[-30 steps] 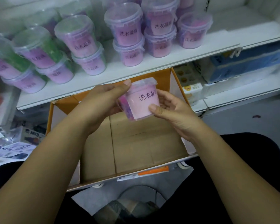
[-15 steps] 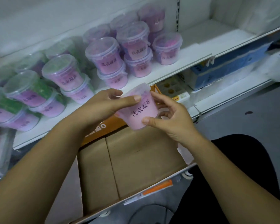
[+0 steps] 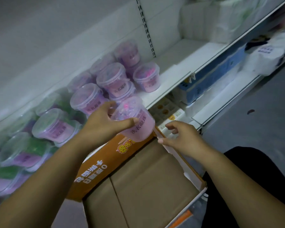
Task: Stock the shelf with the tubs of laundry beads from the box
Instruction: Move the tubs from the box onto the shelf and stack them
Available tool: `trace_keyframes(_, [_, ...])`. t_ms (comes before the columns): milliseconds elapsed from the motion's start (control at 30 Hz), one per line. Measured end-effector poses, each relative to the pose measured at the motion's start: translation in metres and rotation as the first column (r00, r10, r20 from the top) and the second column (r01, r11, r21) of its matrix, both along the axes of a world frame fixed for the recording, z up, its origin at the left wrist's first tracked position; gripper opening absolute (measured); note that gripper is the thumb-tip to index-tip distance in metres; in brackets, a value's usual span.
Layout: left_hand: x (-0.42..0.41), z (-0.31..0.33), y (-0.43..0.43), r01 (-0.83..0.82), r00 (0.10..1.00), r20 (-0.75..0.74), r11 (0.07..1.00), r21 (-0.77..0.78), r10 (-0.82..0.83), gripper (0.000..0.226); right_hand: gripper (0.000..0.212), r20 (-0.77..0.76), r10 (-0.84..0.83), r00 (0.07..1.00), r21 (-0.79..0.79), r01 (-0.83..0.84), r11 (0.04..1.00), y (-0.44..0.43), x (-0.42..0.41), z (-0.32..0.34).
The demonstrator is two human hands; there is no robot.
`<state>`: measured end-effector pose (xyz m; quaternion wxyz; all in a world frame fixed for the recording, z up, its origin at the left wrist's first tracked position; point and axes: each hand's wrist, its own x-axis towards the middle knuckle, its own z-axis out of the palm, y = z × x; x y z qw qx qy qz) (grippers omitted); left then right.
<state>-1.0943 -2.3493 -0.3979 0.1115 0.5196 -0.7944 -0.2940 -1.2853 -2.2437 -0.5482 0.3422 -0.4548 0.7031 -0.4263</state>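
Tubs of laundry beads [image 3: 112, 79] are standing stacked across the shelf [image 3: 174, 76], just beyond the fingers [image 3: 111, 104], and I am seeing bare shelf lying up and to their right. The box [image 3: 146, 186] is sitting open below the fingers, showing me only its cardboard floor. The tub in hand [image 3: 136, 124] is tilting, lid toward the shelf and base toward the box. The left hand [image 3: 102, 127] is gripping it, thumb across the label and fingers wrapping behind. The right hand [image 3: 183, 137] is hovering just right of it, not touching, loosely curled and holding nothing. I am judging the left hand nearer, placing up and forward.
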Motion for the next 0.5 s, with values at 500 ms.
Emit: trace_keyframes(500, [-0.128,0.052,-0.089,0.173,0.979,0.140,0.965,-0.198,-0.147,0.093,0.034,0.181,-0.023,0.983,-0.116,0.045,0.992,-0.050,-0.053,0.006])
